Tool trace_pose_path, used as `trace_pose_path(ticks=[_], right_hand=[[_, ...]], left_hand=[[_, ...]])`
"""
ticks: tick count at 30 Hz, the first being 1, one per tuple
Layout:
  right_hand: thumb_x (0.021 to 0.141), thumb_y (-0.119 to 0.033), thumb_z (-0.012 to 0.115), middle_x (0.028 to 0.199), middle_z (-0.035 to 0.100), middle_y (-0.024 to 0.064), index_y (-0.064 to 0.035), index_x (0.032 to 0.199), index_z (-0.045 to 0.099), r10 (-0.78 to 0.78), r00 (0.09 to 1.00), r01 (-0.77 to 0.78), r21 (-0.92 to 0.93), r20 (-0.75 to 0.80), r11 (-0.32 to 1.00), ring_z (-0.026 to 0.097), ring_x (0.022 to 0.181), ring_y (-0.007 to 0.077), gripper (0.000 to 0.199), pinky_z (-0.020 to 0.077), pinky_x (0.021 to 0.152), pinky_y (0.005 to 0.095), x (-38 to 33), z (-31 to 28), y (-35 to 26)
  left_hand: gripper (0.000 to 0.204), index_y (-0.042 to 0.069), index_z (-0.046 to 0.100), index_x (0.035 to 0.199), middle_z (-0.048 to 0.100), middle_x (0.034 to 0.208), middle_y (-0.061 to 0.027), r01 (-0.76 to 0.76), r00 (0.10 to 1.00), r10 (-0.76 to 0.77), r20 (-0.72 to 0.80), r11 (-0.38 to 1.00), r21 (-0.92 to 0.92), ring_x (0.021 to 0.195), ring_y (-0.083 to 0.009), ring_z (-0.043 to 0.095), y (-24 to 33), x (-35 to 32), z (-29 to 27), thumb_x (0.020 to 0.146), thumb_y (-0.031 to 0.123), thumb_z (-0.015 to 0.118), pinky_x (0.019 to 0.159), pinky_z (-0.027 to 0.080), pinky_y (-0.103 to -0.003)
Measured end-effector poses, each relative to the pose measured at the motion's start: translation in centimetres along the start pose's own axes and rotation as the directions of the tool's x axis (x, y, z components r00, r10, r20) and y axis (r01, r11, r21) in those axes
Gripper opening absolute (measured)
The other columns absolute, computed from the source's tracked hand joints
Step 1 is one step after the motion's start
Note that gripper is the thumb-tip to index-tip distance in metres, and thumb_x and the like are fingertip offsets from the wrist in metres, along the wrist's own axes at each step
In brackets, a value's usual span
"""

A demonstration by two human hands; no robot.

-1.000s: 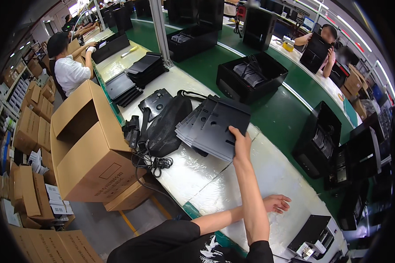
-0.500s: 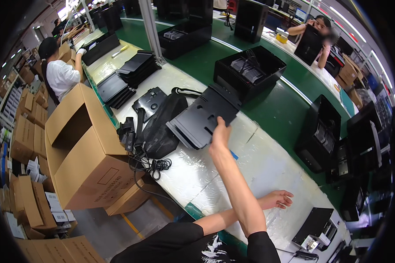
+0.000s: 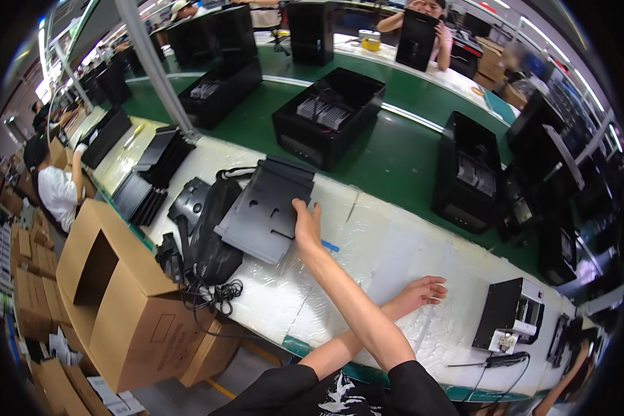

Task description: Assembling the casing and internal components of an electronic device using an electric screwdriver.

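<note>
Broadly, bench: white plastic-covered worktable (image 3: 395, 256) runs diagonally beside a green conveyor (image 3: 395, 149); bare sheeting lies open around both hands.
Cardboard box: open carton (image 3: 111, 298) stands at the table's near-left edge; its inside is in shadow, contents hard to make out.
Black case: open computer case (image 3: 329, 114) on the conveyor, holding ribbed grey parts.
Panel stack: black metal panels (image 3: 267, 215) lie on the table beside a black bag (image 3: 211, 236).
Right hand: right hand (image 3: 306, 225) crosses over and grasps the stack's right edge.
Left hand: left hand (image 3: 423, 291) rests flat and unclenched on the sheeting, holding nothing.
</note>
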State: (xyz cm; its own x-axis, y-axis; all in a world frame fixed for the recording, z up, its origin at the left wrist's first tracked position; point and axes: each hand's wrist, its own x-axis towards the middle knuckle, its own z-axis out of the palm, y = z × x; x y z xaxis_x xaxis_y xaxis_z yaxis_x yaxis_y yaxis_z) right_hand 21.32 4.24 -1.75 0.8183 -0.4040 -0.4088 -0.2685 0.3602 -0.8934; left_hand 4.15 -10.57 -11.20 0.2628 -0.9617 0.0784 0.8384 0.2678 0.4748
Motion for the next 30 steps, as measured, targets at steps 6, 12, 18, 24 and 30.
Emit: trace_pose_path(ticks=[6,12,18,24,30], right_hand=[[0.075,-0.039,0.067,0.133,0.041,0.0244,0.0067,0.138,0.02,-0.009,0.999,0.007,0.044,0.052,0.999,0.044,0.121,0.0323,0.091,0.034,0.101,0.0334,-2.2,-0.1,2.4],[0.075,-0.031,0.071,0.12,0.05,0.0198,0.0058,0.128,0.032,-0.072,0.996,0.07,0.026,0.059,0.997,0.052,0.109,0.0257,0.075,0.0409,0.093,0.0326,-3.7,-0.2,1.9],[0.078,-0.033,0.065,0.119,0.052,0.0184,0.0047,0.128,0.034,-0.066,0.994,0.063,0.039,0.09,0.997,0.053,0.105,0.0249,0.07,0.0409,0.091,0.0314,-1.1,-0.8,1.2],[0.081,-0.029,0.058,0.124,0.05,0.0187,0.004,0.136,0.027,-0.107,0.988,0.095,0.104,0.11,0.99,0.051,0.111,0.0246,0.071,0.04,0.093,0.0319,-0.3,-1.7,0.4],[0.085,-0.032,0.058,0.125,0.049,0.0193,0.0049,0.135,0.028,-0.075,0.994,0.067,0.111,0.074,0.992,0.051,0.112,0.025,0.069,0.0391,0.094,0.0323,0.2,1.7,1.7]], left_hand=[[0.037,0.0,0.047,0.127,0.059,0.113,-0.0163,-0.028,0.998,0.029,-0.058,0.999,0.017,0.106,-0.0277,0.057,-0.9,-0.6,-1.9,0.092,0.013,0.048,0.093,0.045,-0.041],[0.033,0.004,0.051,0.124,0.057,0.112,-0.0107,0.085,0.978,0.007,-0.21,0.902,0.424,0.11,-0.0214,0.051,-1.5,-4.2,-0.4,0.091,0.009,0.048,0.095,0.04,-0.034],[0.045,0.004,0.044,0.132,0.048,0.132,-0.0183,0.08,0.876,-0.481,-0.032,0.081,0.994,0.124,-0.0287,0.044,8.2,-17.7,6.2,0.088,0.014,0.048,0.104,0.032,-0.035],[0.038,-0.002,0.054,0.119,0.062,0.109,-0.0157,0.015,0.895,0.433,-0.106,0.207,0.978,0.1,-0.0201,0.059,30.2,-27.7,7.6,0.086,0.016,0.054,0.087,0.045,-0.031],[0.057,-0.002,0.037,0.136,0.046,0.133,-0.019,0.219,0.536,0.653,-0.535,0.505,0.835,0.121,-0.0235,0.046,39.9,-26.5,-3.1,0.094,0.036,0.043,0.103,0.034,-0.033]])
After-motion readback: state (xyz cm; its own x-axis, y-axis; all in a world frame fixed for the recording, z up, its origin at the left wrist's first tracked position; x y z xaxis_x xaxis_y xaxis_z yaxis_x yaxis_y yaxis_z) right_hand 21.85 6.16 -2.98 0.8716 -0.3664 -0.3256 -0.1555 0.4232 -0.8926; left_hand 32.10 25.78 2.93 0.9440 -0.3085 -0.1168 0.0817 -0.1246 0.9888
